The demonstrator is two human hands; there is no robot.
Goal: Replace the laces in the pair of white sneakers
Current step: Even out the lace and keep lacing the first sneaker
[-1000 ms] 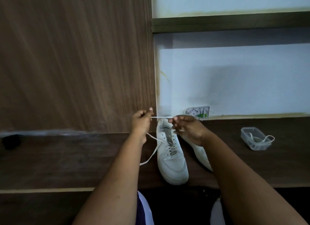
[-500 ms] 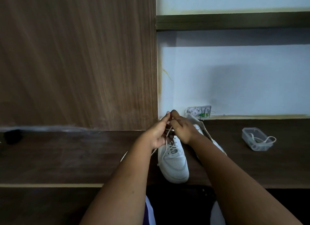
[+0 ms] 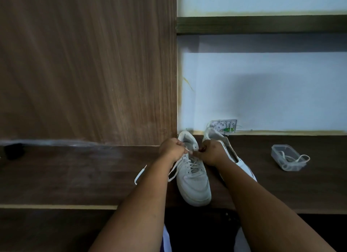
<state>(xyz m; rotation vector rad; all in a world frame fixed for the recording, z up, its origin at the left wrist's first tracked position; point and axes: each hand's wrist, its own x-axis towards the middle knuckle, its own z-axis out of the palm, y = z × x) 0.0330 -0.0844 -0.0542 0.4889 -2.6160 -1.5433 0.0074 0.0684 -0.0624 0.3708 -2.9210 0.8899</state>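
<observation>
Head view: both hands meet over the collar of the near sneaker (image 3: 193,178).
Left hand (image 3: 171,151): fingers curled, pinching the lace (image 3: 139,174) at the top eyelets.
Right hand (image 3: 211,153): fingers curled tight at the same spot, likely on the other lace end; the grip itself is hidden.
Key relation: the sneaker's long axis runs 6 to 12 o'clock, toe at 6; loose lace trails toward 8 o'clock from the left hand, the nearer one to it.
Second sneaker (image 3: 242,164): just beside, at 2 o'clock, partly under the right forearm.
Judgement: final eyelets or a knot come next.
Surface: dark wooden shelf (image 3: 75,172); a clear container (image 3: 287,157) holding a lace sits well apart at 3 o'clock.
Room: wood panel (image 3: 84,63) at 11 o'clock, pale wall (image 3: 262,92) at 1 o'clock.
</observation>
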